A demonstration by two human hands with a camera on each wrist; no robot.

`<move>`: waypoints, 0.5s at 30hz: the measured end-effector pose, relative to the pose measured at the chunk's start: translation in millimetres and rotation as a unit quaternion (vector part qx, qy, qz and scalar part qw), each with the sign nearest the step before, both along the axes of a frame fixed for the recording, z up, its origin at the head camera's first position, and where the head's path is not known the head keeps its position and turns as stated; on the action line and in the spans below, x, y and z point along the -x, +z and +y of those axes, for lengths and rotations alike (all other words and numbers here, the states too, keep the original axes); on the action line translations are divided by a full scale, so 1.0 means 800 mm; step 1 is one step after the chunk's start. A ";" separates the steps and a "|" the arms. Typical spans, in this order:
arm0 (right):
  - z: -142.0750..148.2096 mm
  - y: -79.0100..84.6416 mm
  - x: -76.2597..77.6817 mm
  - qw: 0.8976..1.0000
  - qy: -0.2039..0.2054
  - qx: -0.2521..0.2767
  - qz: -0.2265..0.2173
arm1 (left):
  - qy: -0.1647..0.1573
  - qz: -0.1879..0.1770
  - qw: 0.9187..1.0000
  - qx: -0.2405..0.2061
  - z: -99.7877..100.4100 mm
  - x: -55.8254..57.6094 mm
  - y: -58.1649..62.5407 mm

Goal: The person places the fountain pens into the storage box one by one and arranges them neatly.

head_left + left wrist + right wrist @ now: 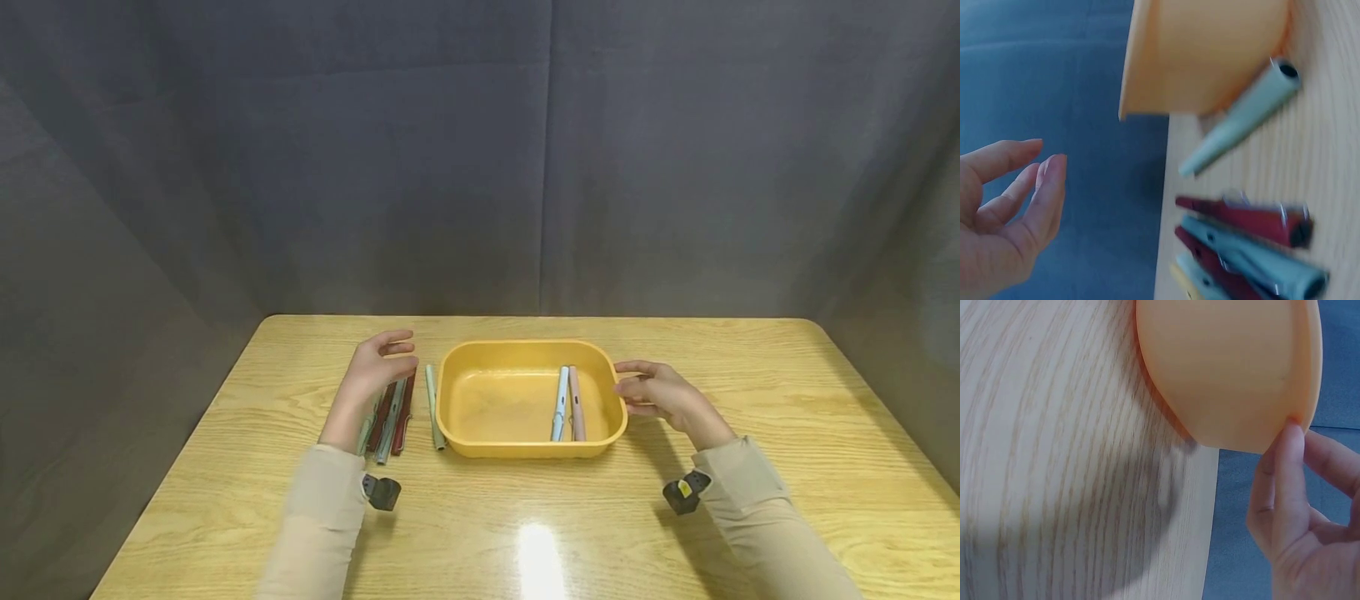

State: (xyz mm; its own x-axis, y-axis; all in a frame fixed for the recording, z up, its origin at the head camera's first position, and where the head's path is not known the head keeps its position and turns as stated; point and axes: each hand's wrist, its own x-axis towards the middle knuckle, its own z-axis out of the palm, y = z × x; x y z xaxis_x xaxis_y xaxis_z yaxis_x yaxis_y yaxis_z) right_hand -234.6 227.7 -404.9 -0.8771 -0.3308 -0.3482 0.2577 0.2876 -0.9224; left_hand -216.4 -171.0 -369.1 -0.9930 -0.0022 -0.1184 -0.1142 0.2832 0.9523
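Observation:
My left hand [371, 367] hovers over the far end of a group of pens, its fingers loosely bent and nothing between them. Dark red pens [1241, 219] and grey-green pens [1260, 259] lie side by side in that group. A single light green pen [433, 408] lies between the group and a yellow tray [517, 450]. Inside the tray, a light blue pen [559, 408] and a pale pink pen [577, 408] rest near its right end. At that end, my right hand [1300, 531] touches the outer wall just by the rim with fairly straight fingers.
The tray stands on a wooden table [480, 525] towards its far edge. A dark grey curtain [420, 167] hangs behind and at both sides. Small black cameras [382, 492] sit on the wrists.

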 end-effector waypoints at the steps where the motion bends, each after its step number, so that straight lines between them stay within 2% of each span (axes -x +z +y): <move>1: -0.001 0.001 -0.001 1.000 -0.003 -0.003 -0.001 | 0.006 -0.002 1.000 0.001 -0.005 0.000 -0.002; 5: -0.006 0.004 -0.002 0.999 -0.017 -0.030 -0.008 | 0.025 -0.007 0.999 0.021 -0.025 -0.001 -0.008; 10: -0.007 0.000 0.000 0.999 -0.017 -0.038 -0.006 | 0.028 -0.010 0.997 0.072 -0.050 -0.002 -0.016; 15: -0.007 0.000 0.001 0.999 -0.019 -0.040 -0.006 | 0.030 -0.021 0.995 0.091 -0.070 -0.007 -0.025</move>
State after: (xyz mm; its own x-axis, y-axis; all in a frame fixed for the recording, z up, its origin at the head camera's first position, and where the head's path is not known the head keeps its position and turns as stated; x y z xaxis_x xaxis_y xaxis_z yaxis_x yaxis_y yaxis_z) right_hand -235.2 222.4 -405.0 -0.8841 -0.2688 -0.3823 0.2801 0.3501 -0.8938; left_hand -211.2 -227.3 -389.3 -0.9845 -0.0865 -0.1523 -0.1749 0.4412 0.8802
